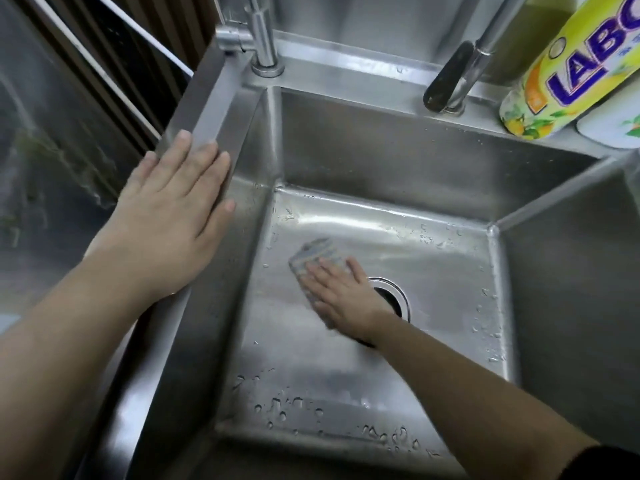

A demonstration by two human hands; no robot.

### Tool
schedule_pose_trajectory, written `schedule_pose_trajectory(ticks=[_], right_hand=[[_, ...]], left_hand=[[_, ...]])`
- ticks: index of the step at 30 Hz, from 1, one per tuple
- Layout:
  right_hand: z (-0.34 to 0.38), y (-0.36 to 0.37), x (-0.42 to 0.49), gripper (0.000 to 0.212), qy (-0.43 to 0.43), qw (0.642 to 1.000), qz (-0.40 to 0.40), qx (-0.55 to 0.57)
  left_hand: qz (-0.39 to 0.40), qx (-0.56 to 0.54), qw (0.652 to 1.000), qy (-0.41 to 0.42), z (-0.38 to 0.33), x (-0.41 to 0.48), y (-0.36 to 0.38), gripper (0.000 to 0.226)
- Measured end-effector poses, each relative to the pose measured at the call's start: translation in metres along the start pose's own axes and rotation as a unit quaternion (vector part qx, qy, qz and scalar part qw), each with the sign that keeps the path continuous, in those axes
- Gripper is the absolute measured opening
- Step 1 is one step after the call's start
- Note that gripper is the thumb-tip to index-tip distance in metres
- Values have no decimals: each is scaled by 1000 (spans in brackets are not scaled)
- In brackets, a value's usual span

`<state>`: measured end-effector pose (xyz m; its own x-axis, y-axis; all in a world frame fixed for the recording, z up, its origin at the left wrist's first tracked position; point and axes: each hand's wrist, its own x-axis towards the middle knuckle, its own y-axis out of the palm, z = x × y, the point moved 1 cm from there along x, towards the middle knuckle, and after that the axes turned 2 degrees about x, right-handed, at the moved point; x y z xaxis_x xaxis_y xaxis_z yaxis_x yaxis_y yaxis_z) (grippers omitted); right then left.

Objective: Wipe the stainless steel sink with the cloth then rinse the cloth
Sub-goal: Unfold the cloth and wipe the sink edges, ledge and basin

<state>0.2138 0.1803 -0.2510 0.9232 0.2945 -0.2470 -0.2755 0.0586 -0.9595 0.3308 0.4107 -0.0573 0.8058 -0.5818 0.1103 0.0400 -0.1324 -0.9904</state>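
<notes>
Had the left hand flat on the left rim of the stainless steel sink, fingers straight and close together, gripping nothing. Had the right hand down on the basin floor, pressing the cloth flat under straight, slightly spread fingers, just left of the drain, with striped fabric showing beyond the fingertips. Saw water drops along the floor's near and right edges, a tap at the back left corner, and a yellow bottle on the back right ledge.
</notes>
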Motion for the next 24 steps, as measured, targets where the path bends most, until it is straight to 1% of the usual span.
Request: schedule_pose_trajectory(ticks=[2, 4, 6, 7, 8, 10, 13, 15, 16, 17, 18, 19, 20, 21, 22, 23, 24], right_hand=[[-31, -3, -7, 52, 83, 996, -22, -14], [-42, -15, 23, 54, 185, 982, -39, -22], [-26, -26, 71, 55, 257, 966, -31, -10], [-10, -31, 91, 56, 267, 963, -27, -2], [6, -34, 105, 56, 254, 967, -22, 9], [36, -27, 108, 56, 170, 985, -13, 21], [65, -9, 51, 57, 19, 999, -27, 22], [55, 2, 5, 55, -93, 996, -4, 4], [38, 7, -9, 53, -118, 993, -9, -8], [20, 9, -12, 51, -94, 995, -17, -20], [3, 4, -5, 51, -28, 999, -16, -20], [-9, -4, 13, 54, 60, 998, -30, -12], [-17, -13, 37, 56, 132, 989, -69, -4], [-20, -20, 62, 56, 192, 978, -79, 12], [-15, -26, 85, 54, 234, 970, -67, 24], [-5, -28, 103, 55, 255, 965, -50, 30], [8, -28, 114, 57, 254, 965, -45, 35]], left_hand=[[0, -2, 1000, 2, -1, 0, -1, 61], [7, -6, 1000, 1, -1, 0, -1, 61], [9, -3, 1000, 5, -1, 0, 0, 61], [4, -1, 1000, 6, -1, 0, -1, 61], [2, 1, 1000, 8, -1, 0, -1, 60], [6, 0, 1000, 6, -2, 0, -2, 59], [14, -8, 1000, 4, -3, 0, -3, 58], [15, -12, 1000, 5, -3, 0, -4, 58], [18, -12, 1000, 6, -4, 1, -4, 58], [19, -10, 1000, 6, -4, 0, -4, 58], [17, -7, 1000, 4, -3, 0, -4, 58], [12, -6, 1000, 3, -3, 1, -4, 58], [10, -8, 1000, 5, -3, 1, -4, 58], [12, -8, 1000, 8, -4, 1, -4, 58], [11, -7, 1000, 10, -4, 1, -4, 58], [9, -6, 1000, 10, -5, 1, -4, 57], [6, -5, 1000, 10, -5, 1, -5, 57]])
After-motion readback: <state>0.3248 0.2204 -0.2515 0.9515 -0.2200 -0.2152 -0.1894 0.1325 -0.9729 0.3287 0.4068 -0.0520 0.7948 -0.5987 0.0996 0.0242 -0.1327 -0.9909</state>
